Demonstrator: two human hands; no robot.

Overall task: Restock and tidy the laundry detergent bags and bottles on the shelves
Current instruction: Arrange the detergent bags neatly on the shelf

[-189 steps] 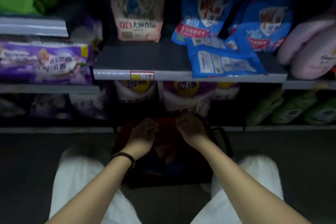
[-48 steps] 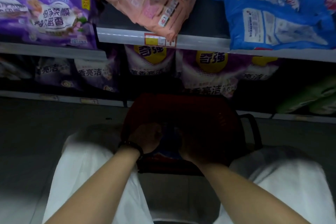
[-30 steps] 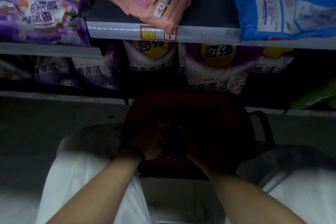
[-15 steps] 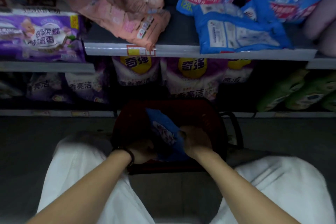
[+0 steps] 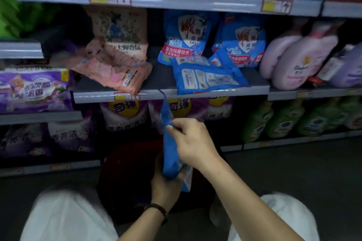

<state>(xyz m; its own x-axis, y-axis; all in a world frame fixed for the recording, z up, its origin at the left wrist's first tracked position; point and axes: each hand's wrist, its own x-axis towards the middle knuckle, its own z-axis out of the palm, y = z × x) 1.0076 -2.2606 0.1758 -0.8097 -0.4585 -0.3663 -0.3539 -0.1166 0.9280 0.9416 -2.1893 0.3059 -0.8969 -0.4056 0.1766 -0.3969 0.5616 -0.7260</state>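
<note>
Item in hand: one blue detergent bag, held edge-on and nearly upright. It is pinched on its upper part by the thumb and curled fingertips of the right hand, and its lower end is cupped by the left hand, whose fingers are wrapped round it. The two-point hold is judged to keep the limp pouch from folding and to present its narrow edge toward the shelf. A dark bracelet is worn on the left wrist. The bag is located above a dark red basket, with its top corner level with the front edge of the middle shelf but not yet on it. The basket's contents cannot be told in the gloom. On the middle shelf, two matching blue bags are stood upright and a third blue bag is lain flat in front of them; the bare strip to its left is judged the likely slot. Further left, an upright floral bag is seen, with a pink bag slumped before it and overhanging the edge. To the right, pink bottles are leaned together. On the shelf below, purple bags and green bottles are stocked.
</note>
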